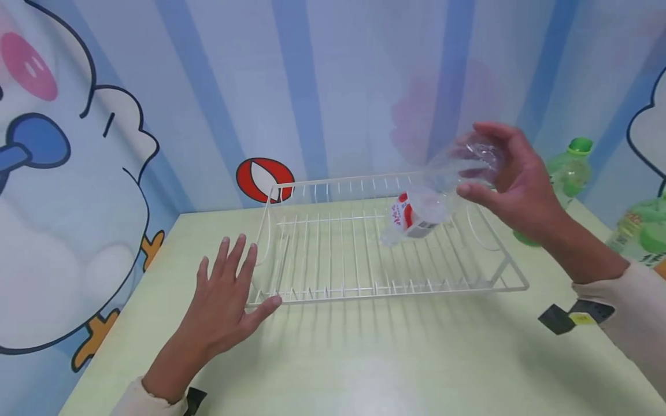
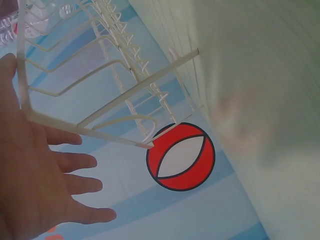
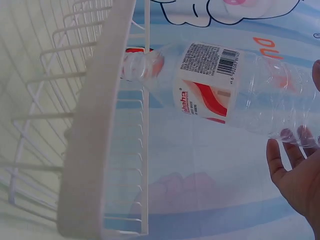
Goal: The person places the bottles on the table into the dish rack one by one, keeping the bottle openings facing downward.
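1. The clear plastic bottle is in the air over the right part of the wire rack. It is tilted, with the neck pointing down to the left and the base up to the right. I cannot tell if the neck touches the wires.
2. On the bottle there is a white and red label with a barcode, nearer to the neck than to the hand.
3. The right hand holds the bottle at its base end. This grip is curved around the base, thumb on one side and fingers on the other, so the label and the neck stay outside it.
4. The left hand is at the left end of the rack, well apart from the bottle. This grip is wide, with fingers straight and spread, and it holds nothing. The thumb is next to the front corner; I cannot tell whether it touches.
5. The white rack stands on the pale green counter.
6. Behind the right hand is a green bottle with a green cap, and a second green bottle is at the right edge.
7. At the back hangs a blue striped cloth with a printed red ball.
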`<action>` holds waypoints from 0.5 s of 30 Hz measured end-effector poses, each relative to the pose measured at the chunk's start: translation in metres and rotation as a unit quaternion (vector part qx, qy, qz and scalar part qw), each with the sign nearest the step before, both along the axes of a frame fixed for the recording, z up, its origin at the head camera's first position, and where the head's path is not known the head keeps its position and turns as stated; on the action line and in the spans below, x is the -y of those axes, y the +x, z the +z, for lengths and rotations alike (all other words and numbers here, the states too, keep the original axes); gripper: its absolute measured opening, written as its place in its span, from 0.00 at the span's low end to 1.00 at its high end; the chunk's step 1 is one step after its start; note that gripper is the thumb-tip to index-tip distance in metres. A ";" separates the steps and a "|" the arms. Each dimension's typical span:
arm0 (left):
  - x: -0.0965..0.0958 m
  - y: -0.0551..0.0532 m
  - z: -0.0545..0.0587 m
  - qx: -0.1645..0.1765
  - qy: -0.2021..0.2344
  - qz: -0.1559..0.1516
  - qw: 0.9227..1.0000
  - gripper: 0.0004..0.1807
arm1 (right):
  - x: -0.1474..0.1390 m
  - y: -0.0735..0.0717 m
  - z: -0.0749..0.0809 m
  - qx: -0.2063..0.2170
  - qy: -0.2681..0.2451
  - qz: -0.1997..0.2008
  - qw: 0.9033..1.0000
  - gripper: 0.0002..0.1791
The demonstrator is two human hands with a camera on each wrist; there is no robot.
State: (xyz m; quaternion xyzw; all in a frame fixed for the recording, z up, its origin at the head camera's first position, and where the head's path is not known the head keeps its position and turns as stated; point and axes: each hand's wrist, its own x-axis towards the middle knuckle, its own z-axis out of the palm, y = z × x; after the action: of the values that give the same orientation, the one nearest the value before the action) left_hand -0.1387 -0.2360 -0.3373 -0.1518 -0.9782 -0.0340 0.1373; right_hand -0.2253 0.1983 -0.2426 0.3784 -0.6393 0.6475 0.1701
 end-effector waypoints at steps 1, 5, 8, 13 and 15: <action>0.000 0.000 -0.001 0.005 -0.001 0.002 1.000 0.53 | -0.003 -0.002 0.000 0.010 -0.001 0.000 1.000 0.40; -0.001 0.000 -0.003 0.025 -0.004 0.007 1.000 0.52 | -0.014 -0.009 0.001 0.064 -0.019 -0.004 0.998 0.35; -0.001 -0.001 -0.003 0.023 -0.009 0.013 1.000 0.53 | -0.020 -0.017 0.002 0.101 -0.034 -0.018 0.994 0.32; 0.001 -0.002 -0.001 0.016 -0.017 0.024 0.999 0.53 | -0.026 -0.028 -0.002 0.136 -0.042 -0.031 0.989 0.31; 0.002 -0.002 0.000 0.017 -0.018 0.025 0.999 0.53 | -0.027 -0.032 -0.004 0.144 -0.048 -0.030 0.988 0.31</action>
State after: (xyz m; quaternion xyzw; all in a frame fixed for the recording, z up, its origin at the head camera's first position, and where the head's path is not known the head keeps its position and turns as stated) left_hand -0.1403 -0.2380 -0.3377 -0.1292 -0.9844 -0.0157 0.1187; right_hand -0.2571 0.2254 -0.2464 0.2532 -0.6364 0.7197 0.1135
